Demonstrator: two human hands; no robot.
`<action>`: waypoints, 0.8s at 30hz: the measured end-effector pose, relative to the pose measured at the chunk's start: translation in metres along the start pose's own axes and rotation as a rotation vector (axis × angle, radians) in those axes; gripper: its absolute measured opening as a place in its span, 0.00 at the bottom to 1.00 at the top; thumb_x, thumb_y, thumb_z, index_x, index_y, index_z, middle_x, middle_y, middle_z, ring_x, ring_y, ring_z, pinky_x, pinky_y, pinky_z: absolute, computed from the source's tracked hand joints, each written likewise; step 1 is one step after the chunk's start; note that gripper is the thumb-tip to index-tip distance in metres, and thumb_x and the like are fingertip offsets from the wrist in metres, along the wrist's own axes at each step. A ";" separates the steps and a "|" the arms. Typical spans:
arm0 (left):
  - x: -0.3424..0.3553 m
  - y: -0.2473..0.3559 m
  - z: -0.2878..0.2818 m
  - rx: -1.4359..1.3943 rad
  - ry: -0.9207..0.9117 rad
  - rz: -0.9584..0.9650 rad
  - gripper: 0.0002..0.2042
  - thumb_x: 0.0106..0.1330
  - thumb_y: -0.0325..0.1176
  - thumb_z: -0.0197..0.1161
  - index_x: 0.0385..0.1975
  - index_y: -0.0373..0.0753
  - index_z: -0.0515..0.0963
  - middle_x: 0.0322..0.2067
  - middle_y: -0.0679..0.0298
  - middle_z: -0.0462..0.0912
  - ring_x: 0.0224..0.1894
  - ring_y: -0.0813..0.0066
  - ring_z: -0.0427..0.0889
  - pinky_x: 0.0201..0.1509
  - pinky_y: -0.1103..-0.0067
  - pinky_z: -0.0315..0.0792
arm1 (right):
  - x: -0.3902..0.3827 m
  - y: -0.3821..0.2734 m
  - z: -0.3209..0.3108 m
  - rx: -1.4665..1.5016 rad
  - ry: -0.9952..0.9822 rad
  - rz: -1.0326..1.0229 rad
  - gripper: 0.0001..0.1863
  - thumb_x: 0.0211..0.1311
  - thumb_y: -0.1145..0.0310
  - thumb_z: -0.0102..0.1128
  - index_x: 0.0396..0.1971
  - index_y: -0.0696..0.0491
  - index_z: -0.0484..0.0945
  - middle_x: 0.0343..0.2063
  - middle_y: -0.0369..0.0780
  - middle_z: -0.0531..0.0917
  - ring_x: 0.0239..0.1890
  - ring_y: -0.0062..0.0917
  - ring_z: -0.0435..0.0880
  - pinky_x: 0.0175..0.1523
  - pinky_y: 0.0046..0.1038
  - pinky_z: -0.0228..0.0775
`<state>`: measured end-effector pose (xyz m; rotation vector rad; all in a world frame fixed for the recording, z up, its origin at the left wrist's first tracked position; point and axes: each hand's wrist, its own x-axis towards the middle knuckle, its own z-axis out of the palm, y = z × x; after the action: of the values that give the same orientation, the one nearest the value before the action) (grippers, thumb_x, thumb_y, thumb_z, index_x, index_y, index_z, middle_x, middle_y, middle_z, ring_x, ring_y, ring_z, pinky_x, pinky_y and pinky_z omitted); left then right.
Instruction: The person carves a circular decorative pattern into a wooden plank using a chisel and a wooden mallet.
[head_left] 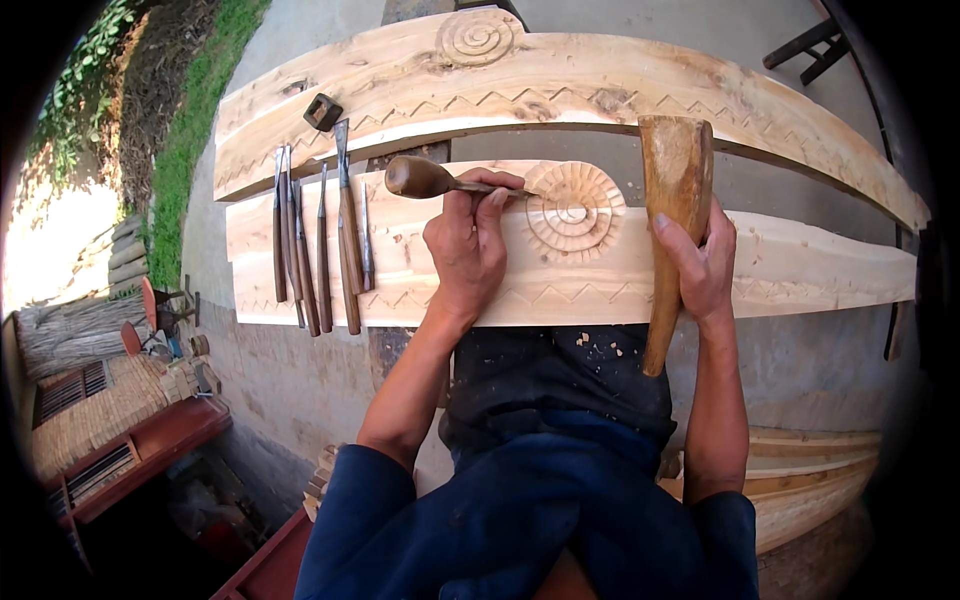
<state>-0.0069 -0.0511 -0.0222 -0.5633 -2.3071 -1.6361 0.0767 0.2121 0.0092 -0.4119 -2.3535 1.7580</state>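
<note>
Left hand [468,245] is wrapped around a wooden-handled chisel [440,180], fingers pinched close on the shank, the rounded handle sticking out to the left and the tip lying against the carved spiral rosette [574,210] on the near plank [800,270]. Whether the edge is actually biting into the wood is hard to say from here, since the fingers cover the blade. Right hand [703,262] is clamped on a wooden mallet [672,200], gripping it around the middle, thick head up near the far plank [620,80], slim handle end hanging down over the near plank's front edge. That mallet sits just beside the rosette, to its right, not touching the chisel. Over on the left of the near plank, a row of spare chisels [320,250] lies side by side, handles toward the person, blades pointing away. A small dark square block [322,111] rests on the far plank above them, and that far plank carries its own spiral carving [476,37] plus a zigzag line. Wood chips dot the dark apron [560,380] below.
</note>
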 end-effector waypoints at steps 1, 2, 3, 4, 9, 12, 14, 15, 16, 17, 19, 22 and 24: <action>0.000 0.000 0.000 0.003 0.001 0.012 0.02 0.79 0.18 0.60 0.41 0.29 0.74 0.41 0.55 0.92 0.34 0.67 0.93 0.39 0.78 0.84 | 0.000 0.000 0.000 0.001 0.000 -0.003 0.20 0.64 0.61 0.70 0.46 0.62 0.82 0.35 0.46 0.89 0.37 0.29 0.86 0.47 0.34 0.77; 0.001 0.000 0.000 0.002 0.001 0.012 0.02 0.79 0.18 0.60 0.41 0.29 0.74 0.41 0.55 0.92 0.34 0.67 0.93 0.39 0.78 0.84 | 0.001 0.000 0.000 0.000 0.000 -0.003 0.20 0.64 0.61 0.70 0.46 0.62 0.82 0.35 0.46 0.89 0.37 0.29 0.86 0.47 0.34 0.77; 0.003 0.001 0.000 0.002 0.000 0.014 0.02 0.79 0.18 0.60 0.41 0.29 0.74 0.41 0.55 0.92 0.34 0.67 0.93 0.39 0.78 0.84 | 0.001 -0.001 0.000 -0.007 0.005 0.003 0.20 0.64 0.61 0.70 0.46 0.62 0.82 0.35 0.46 0.89 0.37 0.29 0.86 0.47 0.34 0.77; 0.003 0.001 0.000 0.003 -0.001 0.017 0.03 0.78 0.18 0.60 0.40 0.29 0.74 0.41 0.55 0.92 0.34 0.67 0.93 0.38 0.78 0.83 | 0.001 -0.001 0.000 -0.013 0.009 0.007 0.20 0.64 0.61 0.70 0.46 0.62 0.82 0.35 0.46 0.89 0.37 0.29 0.86 0.47 0.34 0.77; 0.001 -0.002 -0.001 0.016 -0.013 0.017 0.03 0.78 0.18 0.61 0.41 0.30 0.75 0.41 0.56 0.92 0.33 0.67 0.92 0.37 0.77 0.83 | 0.001 -0.001 0.001 -0.007 0.005 0.004 0.20 0.64 0.61 0.70 0.46 0.63 0.83 0.35 0.46 0.89 0.37 0.30 0.86 0.47 0.34 0.77; 0.003 -0.001 -0.001 0.027 -0.026 0.046 0.03 0.77 0.17 0.61 0.41 0.30 0.75 0.41 0.56 0.92 0.32 0.66 0.92 0.37 0.76 0.82 | 0.000 0.000 0.001 -0.002 0.007 0.006 0.20 0.64 0.61 0.70 0.46 0.63 0.83 0.35 0.46 0.89 0.37 0.30 0.86 0.47 0.34 0.77; 0.006 0.001 -0.002 0.039 -0.038 0.062 0.02 0.77 0.17 0.62 0.42 0.30 0.75 0.41 0.57 0.92 0.32 0.65 0.92 0.37 0.76 0.82 | 0.000 0.001 0.001 0.005 0.011 0.008 0.20 0.64 0.61 0.70 0.46 0.63 0.83 0.35 0.46 0.89 0.37 0.29 0.86 0.47 0.34 0.77; 0.007 0.003 -0.003 0.056 -0.062 0.093 0.03 0.76 0.17 0.62 0.42 0.31 0.76 0.41 0.57 0.92 0.32 0.64 0.92 0.36 0.75 0.82 | 0.000 0.002 0.002 0.010 0.011 0.007 0.20 0.64 0.61 0.70 0.46 0.63 0.83 0.35 0.46 0.89 0.37 0.29 0.85 0.47 0.34 0.77; 0.010 0.004 -0.004 0.073 -0.086 0.126 0.04 0.75 0.17 0.63 0.43 0.31 0.77 0.40 0.57 0.92 0.32 0.62 0.92 0.36 0.75 0.82 | 0.000 0.002 0.002 0.017 0.011 0.005 0.20 0.64 0.61 0.70 0.46 0.63 0.83 0.35 0.46 0.89 0.37 0.29 0.85 0.47 0.34 0.77; 0.011 0.005 -0.006 0.073 -0.087 0.125 0.04 0.75 0.17 0.63 0.43 0.31 0.77 0.40 0.57 0.92 0.32 0.62 0.92 0.36 0.75 0.82 | 0.000 0.002 0.002 0.017 0.011 0.006 0.20 0.64 0.61 0.70 0.46 0.63 0.83 0.35 0.46 0.89 0.37 0.29 0.85 0.47 0.34 0.77; 0.014 0.007 -0.008 0.145 -0.164 0.151 0.07 0.72 0.16 0.65 0.44 0.33 0.79 0.39 0.58 0.91 0.32 0.60 0.91 0.35 0.73 0.82 | 0.000 0.001 0.001 0.005 0.004 0.001 0.20 0.64 0.61 0.70 0.46 0.63 0.83 0.35 0.46 0.89 0.37 0.28 0.85 0.47 0.33 0.77; 0.016 0.015 -0.011 0.189 -0.233 0.127 0.04 0.73 0.14 0.62 0.42 0.30 0.80 0.41 0.57 0.92 0.36 0.67 0.91 0.42 0.76 0.83 | 0.000 0.001 0.001 0.003 0.005 -0.008 0.20 0.64 0.61 0.70 0.47 0.63 0.83 0.35 0.46 0.89 0.37 0.28 0.86 0.48 0.33 0.77; 0.018 0.016 -0.010 0.205 -0.235 0.151 0.05 0.72 0.14 0.63 0.41 0.31 0.80 0.41 0.57 0.92 0.35 0.66 0.91 0.40 0.75 0.83 | 0.000 0.001 0.002 0.006 0.009 -0.008 0.20 0.64 0.61 0.70 0.47 0.63 0.83 0.35 0.46 0.89 0.37 0.28 0.86 0.48 0.33 0.77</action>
<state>-0.0156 -0.0534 0.0021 -0.8990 -2.4871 -1.3065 0.0758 0.2107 0.0079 -0.4082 -2.3399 1.7566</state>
